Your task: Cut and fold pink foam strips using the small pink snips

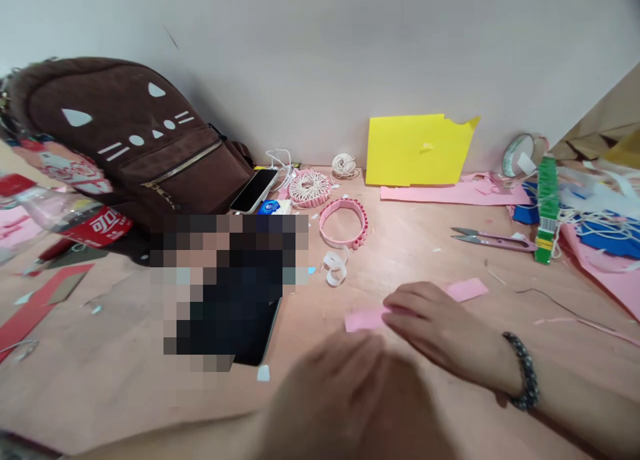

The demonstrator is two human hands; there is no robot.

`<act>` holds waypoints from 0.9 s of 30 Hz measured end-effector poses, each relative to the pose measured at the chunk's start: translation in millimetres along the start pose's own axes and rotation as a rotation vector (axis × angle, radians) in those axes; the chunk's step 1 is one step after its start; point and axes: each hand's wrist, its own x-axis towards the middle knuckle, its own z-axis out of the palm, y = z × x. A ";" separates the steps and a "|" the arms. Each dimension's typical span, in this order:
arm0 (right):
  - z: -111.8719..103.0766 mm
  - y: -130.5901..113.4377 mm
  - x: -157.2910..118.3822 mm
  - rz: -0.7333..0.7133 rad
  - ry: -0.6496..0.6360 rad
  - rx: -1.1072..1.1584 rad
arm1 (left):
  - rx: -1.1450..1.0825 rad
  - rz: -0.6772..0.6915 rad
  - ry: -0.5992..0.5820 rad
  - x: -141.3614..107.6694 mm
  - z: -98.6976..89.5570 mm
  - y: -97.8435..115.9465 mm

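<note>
A pink paper strip [365,319] lies on the table, its far end showing beyond my right hand. My right hand [430,327] rests across the strip's middle, fingers stretched out and lying flat over it; its thumb is hidden. A dark beaded bracelet circles that wrist. My left hand [335,387] is close in front of the strip's left end. Motion blurs its fingers, so I cannot tell whether it touches or grips the paper. Beyond the hands sit a pink scalloped paper ring [327,237] and a curled white ribbon [334,270].
At the left stand a brown backpack [125,123] and a cola bottle [95,221]. A dark tablet-like device [253,343] is partly pixelated. Yellow card [417,150] leans against the wall. Thread snips [493,240], a green packet [547,207] and a tape roll [517,155] lie right.
</note>
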 end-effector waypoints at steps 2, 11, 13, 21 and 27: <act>-0.6 -10.5 -1.0 -0.048 -0.024 0.043 | 0.041 0.165 0.084 2.3 21.4 34.8; -9.1 -1.2 -0.5 0.204 -0.120 0.431 | 0.183 0.132 0.173 -4.6 48.7 48.3; -8.5 -2.4 2.6 0.323 -0.111 0.490 | 0.194 0.140 0.150 -6.5 46.8 46.4; -7.8 -9.4 6.9 0.573 -0.120 0.477 | 0.196 0.176 0.191 -11.2 52.4 43.3; -7.6 -6.0 3.5 0.652 -0.124 0.432 | 0.209 0.214 0.197 -7.0 47.9 38.6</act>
